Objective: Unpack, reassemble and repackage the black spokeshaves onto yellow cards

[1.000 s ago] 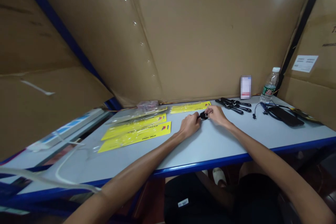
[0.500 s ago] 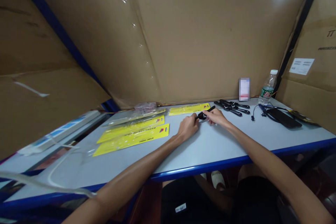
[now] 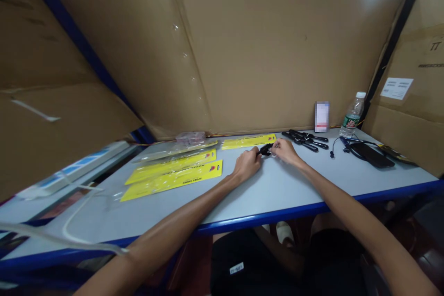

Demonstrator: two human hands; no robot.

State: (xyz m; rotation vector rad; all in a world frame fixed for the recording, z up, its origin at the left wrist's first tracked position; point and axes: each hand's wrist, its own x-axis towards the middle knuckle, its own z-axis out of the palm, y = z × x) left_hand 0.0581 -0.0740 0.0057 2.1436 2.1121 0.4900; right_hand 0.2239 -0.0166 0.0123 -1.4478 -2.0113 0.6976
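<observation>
Small black item sits btwn both hands, just in front of the back yellow card, near that card's right end & over the table. Exact shape: can't tell, fingers hide a good part of it. L hand is in front of the card, fingers curled closed on the item's left end; R hand is off the card's front right corner, fingertips pinching the item's right end — so both grips closed on the same pc.

Right of the card, near: pile of black handled pcs, crossed over one another. Farther right of it: phone propped upright, screen blurred out, then clear bottle w/ white cap & green label. Right & a bit forward of the card: flat black device w/ a dark cable beside it.

Left of the card: clear plastic pack; left & forward, two yellow cards w/ clear plastic, overlapping. Well left of it: white power strip. Behind it — big cardboard wall.
</observation>
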